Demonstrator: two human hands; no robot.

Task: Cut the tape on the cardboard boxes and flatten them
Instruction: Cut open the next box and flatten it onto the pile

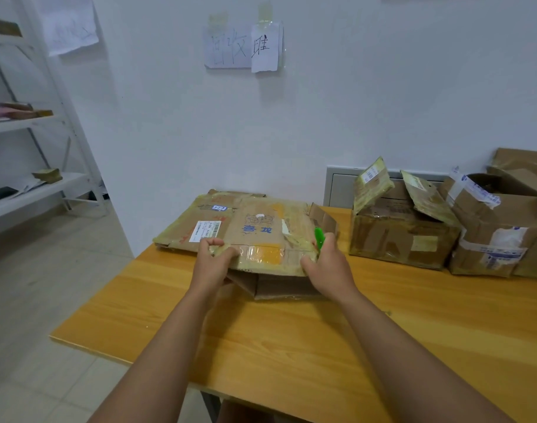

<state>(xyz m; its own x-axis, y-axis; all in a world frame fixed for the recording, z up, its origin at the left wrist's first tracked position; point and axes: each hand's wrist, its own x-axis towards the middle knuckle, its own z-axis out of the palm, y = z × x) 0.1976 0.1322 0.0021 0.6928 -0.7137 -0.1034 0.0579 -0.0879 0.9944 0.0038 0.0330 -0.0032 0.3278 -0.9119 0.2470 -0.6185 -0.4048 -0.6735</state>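
A: Hands?
B: Left hand [214,260] gripped the flattened box [249,236] at its near edge; right hand [325,264] gripped box edge plus green cutter [319,238].
A: Box where?
B: On table [291,346], far left.

Most of the green cutter [319,238] is buried in the right hand [328,264], so its blade can't be seen. The left hand [212,257] has its fingertips tucked round the edge of the flattened box [252,230], out of sight. Under that box a second folded piece [270,285] pokes out, the rest covered. The label [207,231] is too small to read. On the right, the far box [523,166] runs off the frame edge, and the open box [496,224] is dark inside. The shelf [32,123] at left is blurred, its items unclear. Both arms are cut off at the bottom.
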